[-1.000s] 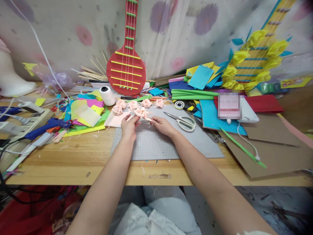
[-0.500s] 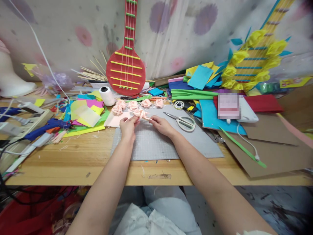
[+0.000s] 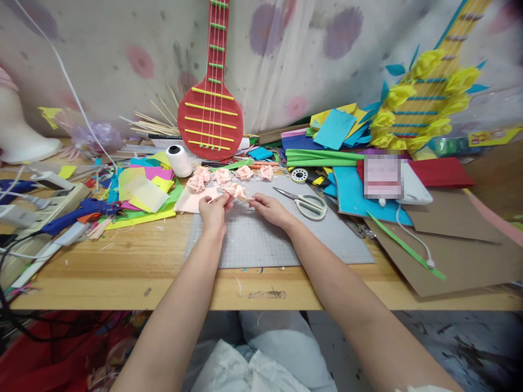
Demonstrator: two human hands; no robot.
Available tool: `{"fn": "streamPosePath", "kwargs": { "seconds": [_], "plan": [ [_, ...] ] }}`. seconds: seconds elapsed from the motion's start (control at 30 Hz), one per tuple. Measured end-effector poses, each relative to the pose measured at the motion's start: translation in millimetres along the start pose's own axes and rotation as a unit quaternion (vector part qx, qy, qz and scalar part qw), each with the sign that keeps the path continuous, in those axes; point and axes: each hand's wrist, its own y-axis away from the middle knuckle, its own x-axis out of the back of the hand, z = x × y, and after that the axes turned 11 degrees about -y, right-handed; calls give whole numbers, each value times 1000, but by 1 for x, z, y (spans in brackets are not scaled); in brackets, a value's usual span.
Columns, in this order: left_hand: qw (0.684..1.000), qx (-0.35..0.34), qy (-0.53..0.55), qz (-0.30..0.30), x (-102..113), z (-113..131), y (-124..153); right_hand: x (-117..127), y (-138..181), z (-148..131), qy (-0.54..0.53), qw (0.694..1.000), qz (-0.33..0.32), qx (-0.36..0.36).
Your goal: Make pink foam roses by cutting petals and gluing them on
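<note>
Between my two hands is a peach paper flower (image 3: 235,190), held just above the grey cutting mat (image 3: 261,239). My left hand (image 3: 214,211) has its fingers closed on the flower's left side and base. With thumb and fingertips, my right hand (image 3: 267,208) pinches the end of the peach strip that trails from it. Several finished-looking peach paper roses (image 3: 222,175) stand in a row behind, along the mat's far edge. A pale pink paper sheet (image 3: 192,199) lies left of the flower. Scissors (image 3: 307,203) with pale handles rest to the right of my right hand.
A white thread spool (image 3: 178,161) stands behind the roses. On the left are coloured papers (image 3: 143,188), a blue glue gun (image 3: 77,212) and a power strip (image 3: 61,209). A red paper lute (image 3: 210,120) leans at the back. Brown cardboard (image 3: 453,256) lies right.
My right fingers have shifted slightly on the peach strip, which looks more bunched at its end. Both hands stay nearly in place.
</note>
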Motion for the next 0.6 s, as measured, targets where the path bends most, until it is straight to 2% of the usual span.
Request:
{"fn": "streamPosePath", "kwargs": {
  "seconds": [0.23, 0.37, 0.6],
  "plan": [
    [1000, 8, 9, 1, 0, -2, -1, -1, -1, 2, -6, 1000, 1, -5],
    [1000, 21, 2, -16, 0, -3, -5, -2, 0, 1, 26, 1000, 10, -1],
    [999, 4, 9, -38, 1, -4, -4, -6, 1, 2, 79, 997, 25, 6]
  ]
}}
